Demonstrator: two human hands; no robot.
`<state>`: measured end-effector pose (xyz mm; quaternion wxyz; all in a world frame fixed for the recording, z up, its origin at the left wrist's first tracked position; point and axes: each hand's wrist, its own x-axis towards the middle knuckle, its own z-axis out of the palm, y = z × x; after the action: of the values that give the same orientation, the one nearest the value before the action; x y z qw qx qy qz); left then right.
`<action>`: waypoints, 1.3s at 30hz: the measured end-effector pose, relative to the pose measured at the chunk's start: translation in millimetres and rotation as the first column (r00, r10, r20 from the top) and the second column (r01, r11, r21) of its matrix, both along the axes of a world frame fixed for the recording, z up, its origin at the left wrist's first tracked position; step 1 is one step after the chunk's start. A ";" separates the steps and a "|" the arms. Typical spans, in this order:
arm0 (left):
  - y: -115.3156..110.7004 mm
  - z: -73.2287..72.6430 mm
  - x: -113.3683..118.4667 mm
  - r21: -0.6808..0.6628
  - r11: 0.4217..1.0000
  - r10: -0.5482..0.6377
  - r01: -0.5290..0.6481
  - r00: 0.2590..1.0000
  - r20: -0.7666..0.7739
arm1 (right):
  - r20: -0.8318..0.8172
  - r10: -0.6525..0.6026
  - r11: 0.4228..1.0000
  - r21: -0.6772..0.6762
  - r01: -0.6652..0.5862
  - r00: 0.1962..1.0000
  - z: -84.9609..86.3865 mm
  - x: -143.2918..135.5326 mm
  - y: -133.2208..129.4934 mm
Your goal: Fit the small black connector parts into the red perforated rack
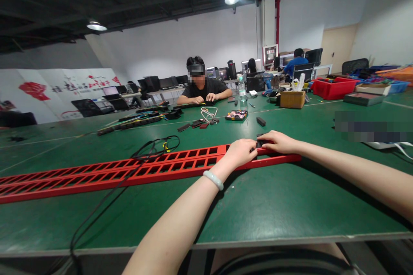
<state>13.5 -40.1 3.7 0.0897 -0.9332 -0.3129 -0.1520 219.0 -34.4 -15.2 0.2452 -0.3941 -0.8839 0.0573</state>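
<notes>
A long red slotted frame (180, 165) lies across the green table, with two rows of openings along it. Near its right end my left hand (241, 153) bends its fingers down over a small black part (259, 142). My right hand (278, 142) meets it from the other side, thumb and fingers closed on the same part. Fingers cover most of this part, so its exact kind is hidden. A black cable (125, 176) with a yellow tag (166, 147) runs over the frame to the left of my hands.
Past the frame lie a black block (261, 121), a small tray of parts (236, 114), a white cable (209, 114) and wire bundles (138, 119). A bottle (241, 90), tissue box (292, 99) and red bin (334, 89) stand farther back. A person (204, 88) works opposite.
</notes>
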 end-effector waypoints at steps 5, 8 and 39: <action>-1.9 1.4 0.7 0.002 1.000 0.002 -0.002 1.000 0.005 | 0.001 0.001 1.000 0.002 -0.001 1.000 0.4 0.1 -0.9; -3.1 2.7 1.4 -0.006 1.000 0.005 -0.005 1.000 0.004 | 0.009 0.010 1.000 0.010 -0.011 1.000 0.7 0.0 -1.4; -5.6 6.7 3.6 -0.032 0.999 0.036 -0.035 0.999 0.006 | 0.004 -0.004 1.000 0.025 0.004 1.000 -2.1 0.1 1.6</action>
<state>17.2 -45.7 10.3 0.0764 -0.9283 -0.3321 -0.1485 219.1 -32.8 -17.3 0.2486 -0.3927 -0.8843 0.0451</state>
